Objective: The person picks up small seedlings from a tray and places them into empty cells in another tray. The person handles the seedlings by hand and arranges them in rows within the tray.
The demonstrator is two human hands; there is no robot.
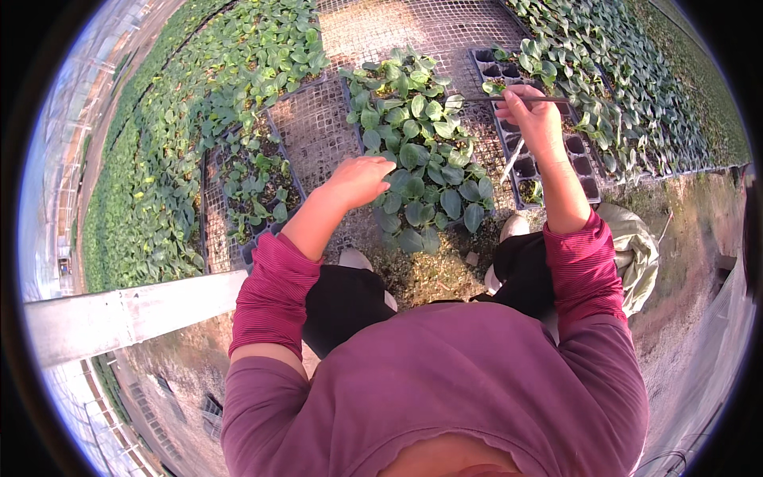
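My left hand (365, 179) is held over the left edge of a tray of broad-leaved seedlings (417, 161), fingers pointing at the leaves; whether it touches a leaf cannot be told. Between the fingers and thumb of my right hand (533, 116) is a thin dark stick (477, 99), lying roughly level, its left end at a leaf of the middle tray. Beneath that hand lies a black cell tray (523, 168) with many hollow cells and a few small seedlings. A pale strip (511, 161) hangs below my right hand; what holds it is unclear.
A sparser seedling tray (256, 173) lies to the left. Dense seedling beds spread at far left (238, 65) and right (632, 95), with metal mesh (381, 30) between. A pale post (137, 307) juts in at left. A crumpled light green cloth or bag (638, 256) lies by my right leg.
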